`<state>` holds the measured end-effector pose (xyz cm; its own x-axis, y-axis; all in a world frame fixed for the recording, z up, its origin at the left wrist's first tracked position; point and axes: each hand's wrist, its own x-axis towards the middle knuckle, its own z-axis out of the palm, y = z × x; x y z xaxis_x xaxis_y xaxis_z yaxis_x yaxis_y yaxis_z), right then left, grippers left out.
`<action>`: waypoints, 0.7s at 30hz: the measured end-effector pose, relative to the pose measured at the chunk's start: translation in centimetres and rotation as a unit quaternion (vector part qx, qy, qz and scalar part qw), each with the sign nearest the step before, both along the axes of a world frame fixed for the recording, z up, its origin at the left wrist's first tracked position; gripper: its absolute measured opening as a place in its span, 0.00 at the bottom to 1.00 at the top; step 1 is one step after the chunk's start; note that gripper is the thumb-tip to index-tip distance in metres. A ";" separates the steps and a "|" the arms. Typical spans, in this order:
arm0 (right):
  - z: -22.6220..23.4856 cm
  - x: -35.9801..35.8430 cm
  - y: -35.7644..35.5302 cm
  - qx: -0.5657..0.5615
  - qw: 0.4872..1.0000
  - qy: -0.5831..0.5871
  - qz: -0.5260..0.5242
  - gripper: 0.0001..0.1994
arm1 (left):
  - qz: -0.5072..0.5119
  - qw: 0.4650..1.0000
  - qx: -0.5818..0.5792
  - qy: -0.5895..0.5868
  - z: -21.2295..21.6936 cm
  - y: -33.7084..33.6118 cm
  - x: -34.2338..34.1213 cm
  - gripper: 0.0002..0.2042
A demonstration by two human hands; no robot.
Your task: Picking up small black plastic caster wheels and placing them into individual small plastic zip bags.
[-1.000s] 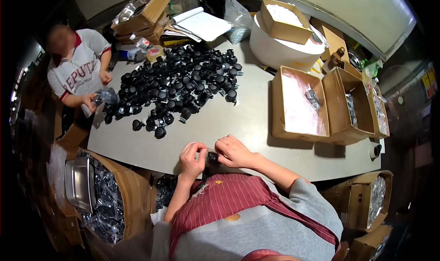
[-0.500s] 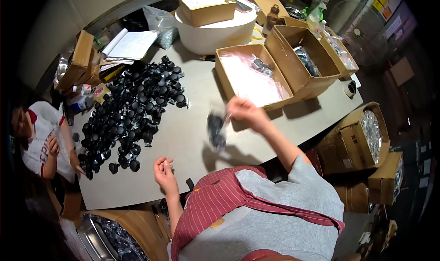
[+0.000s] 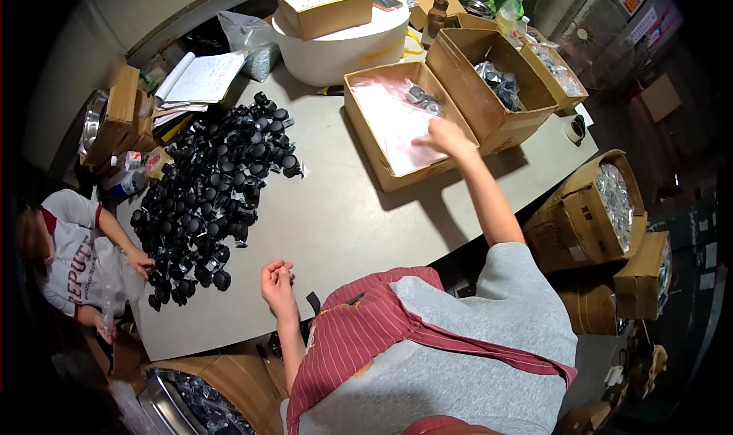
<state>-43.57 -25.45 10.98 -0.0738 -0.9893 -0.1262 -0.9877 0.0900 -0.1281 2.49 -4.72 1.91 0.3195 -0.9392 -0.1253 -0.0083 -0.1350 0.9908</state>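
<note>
My right hand (image 3: 447, 138) reaches into an open cardboard box (image 3: 391, 181) that holds a stack of pinkish clear plastic bags (image 3: 398, 130). Its thumb and forefinger are apart, the forefinger stretched out at the bags. Dark parts in clear plastic (image 3: 422, 99) lie at the far end of that box, just beyond my fingers. Close to the table's front edge, my left hand (image 3: 279, 286) is loosely closed, thumb against fingers. Whether it holds anything small is hidden. Left of it spreads a large pile of black round-capped parts (image 3: 206, 198).
A deeper cardboard box (image 3: 527, 122) with bagged parts adjoins on the right. Behind stand a white tub (image 3: 321, 53) bearing a box of white pieces (image 3: 324, 19), and a brown bottle (image 3: 435, 15). A co-worker's hand (image 3: 140, 261) is at the pile's left edge. Papers (image 3: 202, 76) lie far left.
The clear bag of dark parts that hung from my right hand is no longer in it. That hand has moved away and right, into the box. The left hand has barely moved.
</note>
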 end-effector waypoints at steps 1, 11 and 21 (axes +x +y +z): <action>-2.9 -1.1 -0.4 -0.001 1.000 0.000 0.000 0.20 | -0.005 1.000 -0.001 -0.005 0.3 0.0 -0.4 0.06; 1.3 4.5 4.6 -0.336 0.920 -0.170 0.108 0.09 | -0.045 0.998 0.012 -0.033 0.6 0.6 -1.6 0.09; 2.2 21.7 12.0 -0.133 0.701 -0.434 0.550 0.15 | -0.173 0.940 -0.010 0.294 7.5 -3.4 -4.8 0.23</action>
